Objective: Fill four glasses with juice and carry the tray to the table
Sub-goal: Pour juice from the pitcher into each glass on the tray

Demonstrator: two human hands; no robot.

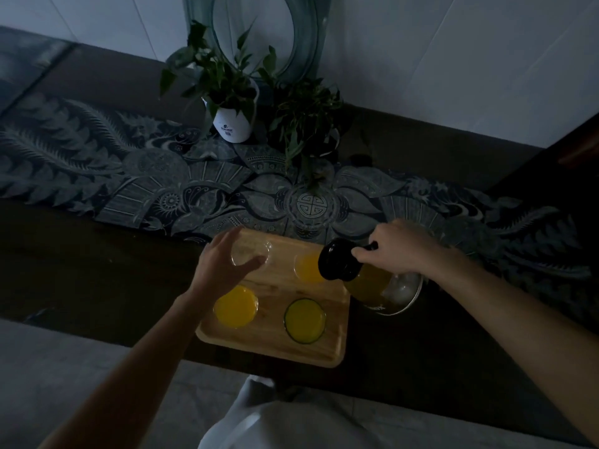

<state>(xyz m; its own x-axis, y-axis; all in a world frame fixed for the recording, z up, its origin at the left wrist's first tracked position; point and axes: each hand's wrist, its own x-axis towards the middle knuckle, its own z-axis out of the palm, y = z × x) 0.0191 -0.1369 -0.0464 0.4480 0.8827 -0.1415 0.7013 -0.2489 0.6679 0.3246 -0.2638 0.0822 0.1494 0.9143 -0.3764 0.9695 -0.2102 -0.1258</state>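
Nearly done: on the tray (272, 359), the near-left glass (236, 306), near-right glass (304, 320) and far-right glass (309, 267) hold juice; the far-left glass (251, 254) is empty. The left hand (220, 264) is spread wide around it, grip not plain. The right hand (398, 251) grips the handle of the part-full jug (366, 280), just off the tray's right edge. Next, probably: bring the spout over the far-left glass and pour.

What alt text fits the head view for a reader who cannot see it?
A person's right hand grips a black-lidded jug of juice by its handle beside a wooden tray, while the left hand reaches to the one empty glass. The other three glasses hold orange juice. Two potted plants stand behind.
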